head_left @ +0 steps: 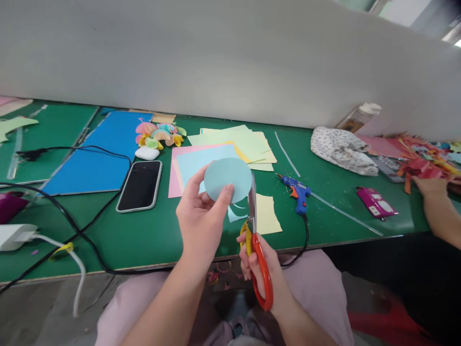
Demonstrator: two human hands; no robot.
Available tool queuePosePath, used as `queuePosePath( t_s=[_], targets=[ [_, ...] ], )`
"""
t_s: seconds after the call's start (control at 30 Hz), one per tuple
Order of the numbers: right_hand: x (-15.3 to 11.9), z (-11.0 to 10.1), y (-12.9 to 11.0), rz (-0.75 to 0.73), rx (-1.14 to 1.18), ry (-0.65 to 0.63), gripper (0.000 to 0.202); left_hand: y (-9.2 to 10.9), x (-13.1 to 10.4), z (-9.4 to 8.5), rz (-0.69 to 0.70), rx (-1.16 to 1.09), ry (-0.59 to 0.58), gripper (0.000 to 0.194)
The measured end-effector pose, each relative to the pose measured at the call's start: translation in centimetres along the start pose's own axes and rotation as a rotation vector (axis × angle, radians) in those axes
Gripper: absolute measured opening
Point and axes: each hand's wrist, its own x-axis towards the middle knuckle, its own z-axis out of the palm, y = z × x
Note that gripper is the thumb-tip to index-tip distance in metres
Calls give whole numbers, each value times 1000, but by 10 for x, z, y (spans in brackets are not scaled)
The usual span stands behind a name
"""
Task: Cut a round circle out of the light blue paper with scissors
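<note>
My left hand pinches a round light-blue paper disc by its lower left side, thumb in front and fingers behind. In my right hand is a pair of scissors with one red and one yellow handle, blades pointing up. Those blades stand at the disc's right edge; whether they touch it I cannot tell. Below the disc, light-blue paper scraps lie on the green table, beside a torn-edged pale yellow sheet. Behind my hands are stacked pastel sheets.
A blue glue gun with a cord lies right of the papers. Leftward are a phone, paper flowers, a blue board and black cables. At far right, another person's hand touches red paper pieces.
</note>
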Motion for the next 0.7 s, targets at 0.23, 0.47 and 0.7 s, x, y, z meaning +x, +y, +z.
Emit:
queuePosePath(
  t_s=[0.23,0.47,0.7],
  targets=[
    [0,0,-1,56,10,18,76,1,2,-2,1,-10,29,47],
    [-2,-1,-1,54,-11,14,76,2,3,-2,9,-22,23,48],
    [-2,-3,0,39,-66,12,76,2,4,-1,-6,-5,25,48]
  ],
)
